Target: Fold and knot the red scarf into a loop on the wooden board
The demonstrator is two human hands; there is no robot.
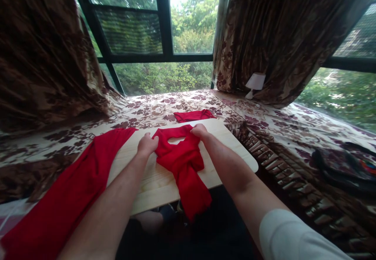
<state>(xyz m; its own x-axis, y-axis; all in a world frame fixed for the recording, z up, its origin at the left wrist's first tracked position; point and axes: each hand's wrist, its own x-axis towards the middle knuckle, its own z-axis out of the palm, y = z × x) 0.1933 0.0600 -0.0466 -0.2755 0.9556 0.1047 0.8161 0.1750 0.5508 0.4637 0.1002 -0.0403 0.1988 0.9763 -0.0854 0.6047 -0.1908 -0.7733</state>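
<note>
A red cloth (188, 158) lies partly bunched on a pale wooden board (235, 150), its upper part forming a loop round an oval opening. From the loop a long strip hangs over the board's near edge, much like a scarf's tail. My left hand (147, 144) pinches the loop's left edge. At its upper right edge, the fingers of my right hand (199, 130) are closed on the same cloth. Another long red fabric piece (88, 170) drapes over the board's left side and down toward me, partly behind my left forearm.
Beyond the board, a smaller folded red fabric (194, 115) rests on the floral cover (152, 109). A white lamp (255, 82) stands at the back right by the curtain (246, 28). A dark bag (340, 166) lies at the right. Windows (192, 28) line the back.
</note>
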